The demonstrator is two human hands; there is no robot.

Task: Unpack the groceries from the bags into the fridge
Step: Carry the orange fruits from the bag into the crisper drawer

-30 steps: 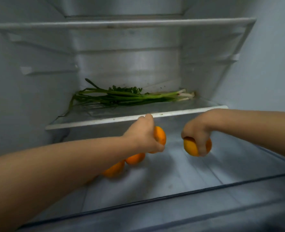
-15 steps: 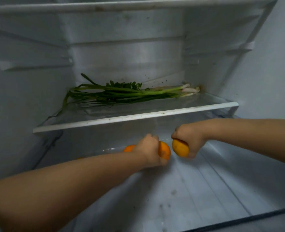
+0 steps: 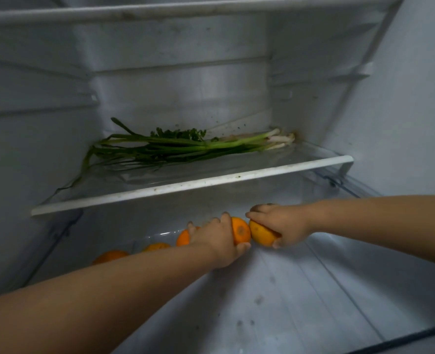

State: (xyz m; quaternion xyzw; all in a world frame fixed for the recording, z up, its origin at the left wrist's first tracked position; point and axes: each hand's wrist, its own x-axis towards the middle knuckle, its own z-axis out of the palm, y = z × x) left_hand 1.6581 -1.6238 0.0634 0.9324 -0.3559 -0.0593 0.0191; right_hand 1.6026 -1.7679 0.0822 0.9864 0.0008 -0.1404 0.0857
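Orange fruit fills both hands under the glass shelf (image 3: 191,186): the left hand (image 3: 217,241) grips one orange (image 3: 240,233), the right hand (image 3: 282,226) clasps a yellower orange (image 3: 261,235) touching it, while spring onions (image 3: 185,146) lie on the shelf above

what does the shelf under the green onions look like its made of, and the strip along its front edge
Shelf: seemingly clear glass, possibly plastic; glossy, and the compartment below shows through it. Front strip: looks like white matte plastic trim, opaque, with dark specks and scuffs. The green onions lie directly on the clear panel.
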